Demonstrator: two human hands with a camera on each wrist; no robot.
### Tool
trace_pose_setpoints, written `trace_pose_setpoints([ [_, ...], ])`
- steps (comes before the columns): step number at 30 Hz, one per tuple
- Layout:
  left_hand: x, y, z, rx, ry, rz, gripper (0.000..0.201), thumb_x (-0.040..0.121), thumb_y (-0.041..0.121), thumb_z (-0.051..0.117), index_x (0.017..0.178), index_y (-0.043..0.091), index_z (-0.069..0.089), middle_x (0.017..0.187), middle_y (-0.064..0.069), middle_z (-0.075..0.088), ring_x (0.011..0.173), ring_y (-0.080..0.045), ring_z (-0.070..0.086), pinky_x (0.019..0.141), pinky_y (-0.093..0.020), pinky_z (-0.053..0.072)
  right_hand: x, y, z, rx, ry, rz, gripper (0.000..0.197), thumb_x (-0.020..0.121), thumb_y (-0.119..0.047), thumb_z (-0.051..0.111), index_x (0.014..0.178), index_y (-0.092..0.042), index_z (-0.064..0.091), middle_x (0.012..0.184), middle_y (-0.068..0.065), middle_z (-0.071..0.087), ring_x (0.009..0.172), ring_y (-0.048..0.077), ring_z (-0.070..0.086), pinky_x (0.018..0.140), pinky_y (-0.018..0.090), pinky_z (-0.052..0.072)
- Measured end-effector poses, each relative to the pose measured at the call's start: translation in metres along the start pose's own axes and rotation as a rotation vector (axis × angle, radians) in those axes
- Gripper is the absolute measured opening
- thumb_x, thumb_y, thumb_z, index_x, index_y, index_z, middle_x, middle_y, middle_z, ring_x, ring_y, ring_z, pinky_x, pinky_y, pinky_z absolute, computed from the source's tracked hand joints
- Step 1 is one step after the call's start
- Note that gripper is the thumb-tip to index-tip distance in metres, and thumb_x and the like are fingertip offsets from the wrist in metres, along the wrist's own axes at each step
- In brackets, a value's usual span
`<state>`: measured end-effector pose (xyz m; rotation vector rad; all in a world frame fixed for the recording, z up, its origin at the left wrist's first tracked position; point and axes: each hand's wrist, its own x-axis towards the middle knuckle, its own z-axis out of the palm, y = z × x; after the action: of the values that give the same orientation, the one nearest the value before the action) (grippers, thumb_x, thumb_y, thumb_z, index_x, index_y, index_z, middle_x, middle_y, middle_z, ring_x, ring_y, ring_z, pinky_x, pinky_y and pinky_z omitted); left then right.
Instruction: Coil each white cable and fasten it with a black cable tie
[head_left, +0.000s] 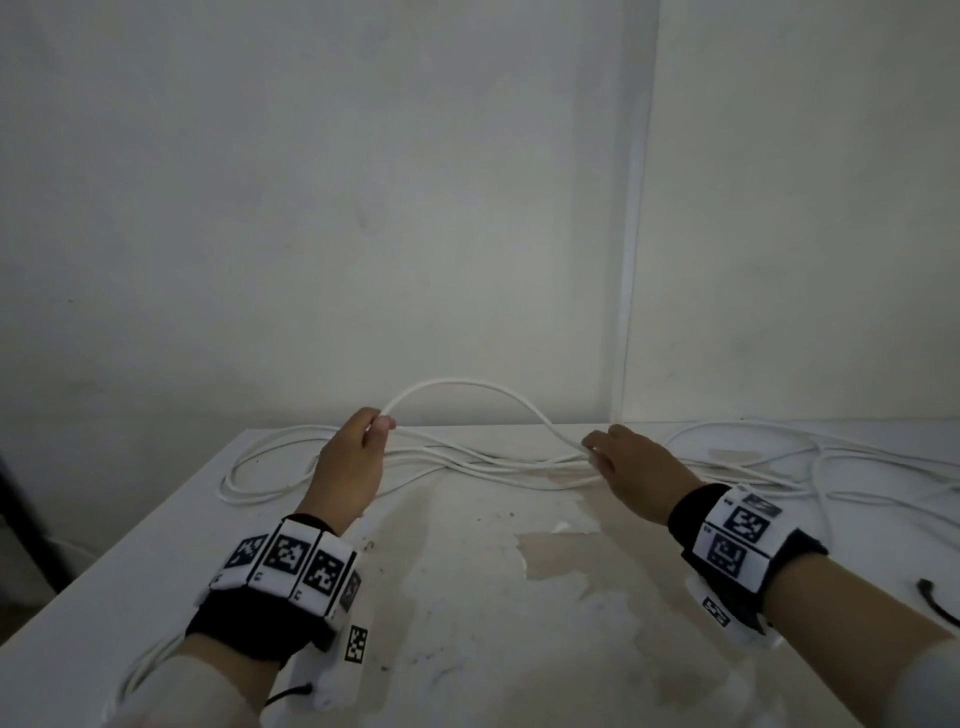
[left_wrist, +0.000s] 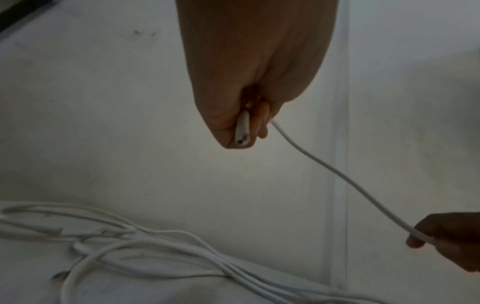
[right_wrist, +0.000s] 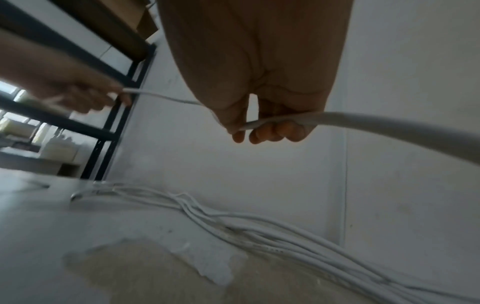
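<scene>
A white cable (head_left: 467, 385) arches in the air between my two hands above the back of the table. My left hand (head_left: 376, 423) grips its cut end, which pokes out of the fist (left_wrist: 241, 131). My right hand (head_left: 595, 452) pinches the same cable further along, with fingers curled round it (right_wrist: 272, 121). More white cable lies in loose tangled strands (head_left: 483, 465) on the table under both hands. At the right edge of the table lies a black cable tie (head_left: 937, 603).
The white table (head_left: 467, 597) has worn, peeling patches and stands against a white wall. More white cable loops (head_left: 769, 447) spread over the back right. A dark metal shelf frame (right_wrist: 116, 98) stands to the left of the table.
</scene>
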<state>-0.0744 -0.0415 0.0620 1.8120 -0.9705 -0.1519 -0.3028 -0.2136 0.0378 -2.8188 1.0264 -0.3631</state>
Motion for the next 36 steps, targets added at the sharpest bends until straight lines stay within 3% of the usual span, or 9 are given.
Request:
trace_pose_setpoints([
  [5,-0.010,0.019,0.009,-0.104,0.025,0.047,0.027,0.101,0.021,0.032,0.100,0.015,0.059,0.058,-0.001,0.037,0.047,-0.011,0.034,0.047,-0.024,0.029,-0.009,-0.005,0.008,-0.212,-0.051,-0.113,0.030,0.097,-0.006,0.032,0.120,-0.010,0.051,0.114,0.012,0.048,0.099,0.023,0.046,0.072,0.028,0.026],
  [9,-0.016,0.025,0.018,-0.095,-0.059,0.106,0.025,0.100,0.017,0.032,0.101,0.012,0.057,0.064,0.000,0.042,0.052,-0.013,0.035,0.049,-0.023,0.032,-0.017,-0.013,0.011,-0.197,-0.008,-0.180,0.032,0.096,-0.006,0.036,0.126,-0.009,0.047,0.120,0.010,0.056,0.110,0.025,0.050,0.086,0.031,0.037],
  [12,-0.018,0.032,0.025,-0.084,-0.078,0.149,0.022,0.100,0.015,0.034,0.101,0.015,0.055,0.066,0.001,0.043,0.056,-0.013,0.037,0.052,-0.023,0.032,-0.024,-0.020,0.012,-0.212,0.256,-0.367,0.034,0.062,-0.004,0.080,0.091,-0.008,0.064,0.076,0.005,0.065,0.066,0.020,0.062,0.056,0.023,0.046],
  [14,-0.022,0.038,0.031,-0.065,-0.084,0.179,0.021,0.100,0.016,0.035,0.101,0.018,0.056,0.065,0.001,0.043,0.057,-0.013,0.037,0.054,-0.024,0.030,-0.025,-0.022,0.018,-0.255,0.331,-0.496,0.039,0.041,-0.002,0.088,0.070,-0.013,0.064,0.061,0.000,0.059,0.050,0.016,0.056,0.044,0.018,0.041],
  [20,-0.035,0.049,0.051,0.009,-0.237,0.171,0.029,0.097,0.021,0.041,0.081,0.035,0.061,0.061,0.004,0.044,0.056,-0.009,0.040,0.054,-0.023,0.028,-0.026,-0.039,-0.001,-0.143,0.447,-0.705,0.008,0.074,-0.007,0.059,0.071,-0.015,0.061,0.067,0.000,0.058,0.055,0.020,0.053,0.056,0.025,0.030],
  [23,-0.041,0.055,0.057,0.015,-0.310,0.135,0.027,0.094,0.025,0.046,0.076,0.037,0.062,0.071,0.013,0.056,0.061,0.005,0.051,0.057,-0.012,0.033,-0.027,-0.044,-0.020,0.020,0.487,-0.621,0.024,0.084,-0.027,0.046,0.073,-0.015,0.062,0.067,0.000,0.059,0.052,0.018,0.053,0.057,0.029,0.025],
  [26,-0.047,0.059,0.060,0.056,-0.392,0.133,0.023,0.086,0.033,0.044,0.073,0.037,0.063,0.087,0.013,0.063,0.085,-0.007,0.057,0.075,-0.021,0.038,-0.028,-0.041,-0.030,0.107,0.484,-0.560,0.029,0.085,-0.033,0.046,0.071,-0.014,0.063,0.066,-0.001,0.059,0.048,0.017,0.053,0.056,0.026,0.026],
  [32,-0.060,0.065,0.062,-0.072,-0.467,0.124,0.037,0.096,0.036,0.043,0.072,0.019,0.065,0.062,0.007,0.051,0.051,0.004,0.046,0.057,-0.012,0.034,-0.024,-0.030,-0.024,0.332,0.504,-0.467,0.030,0.086,-0.027,0.045,0.081,-0.007,0.068,0.068,0.005,0.063,0.055,0.022,0.058,0.051,0.032,0.044],
  [36,-0.063,0.072,0.059,-0.150,-0.493,0.119,0.032,0.097,0.026,0.040,0.081,0.011,0.062,0.063,0.005,0.047,0.043,0.003,0.040,0.047,-0.007,0.030,-0.024,-0.031,-0.024,0.362,0.502,-0.425,0.039,0.088,-0.035,0.039,0.088,-0.008,0.068,0.077,0.003,0.069,0.066,0.016,0.056,0.073,0.034,0.040],
])
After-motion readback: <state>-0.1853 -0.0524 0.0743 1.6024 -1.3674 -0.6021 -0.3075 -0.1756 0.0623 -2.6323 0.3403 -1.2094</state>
